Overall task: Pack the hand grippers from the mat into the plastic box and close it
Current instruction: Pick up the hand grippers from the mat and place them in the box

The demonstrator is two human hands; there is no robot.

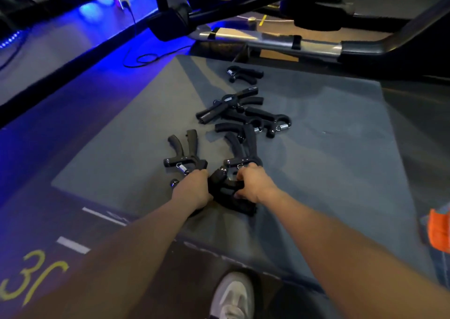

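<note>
With my left hand [194, 189] and right hand [253, 183] both curled onto the nearest hand grippers [231, 194] on the mat [328, 160], I'd judge it best to bunch several firmly before lifting, since no plastic box shows.

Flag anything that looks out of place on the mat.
Nothing looks damaged. The hand grippers lie jumbled and overlapping on the mat, one apart at the far end. The plastic box is not in view.
</note>
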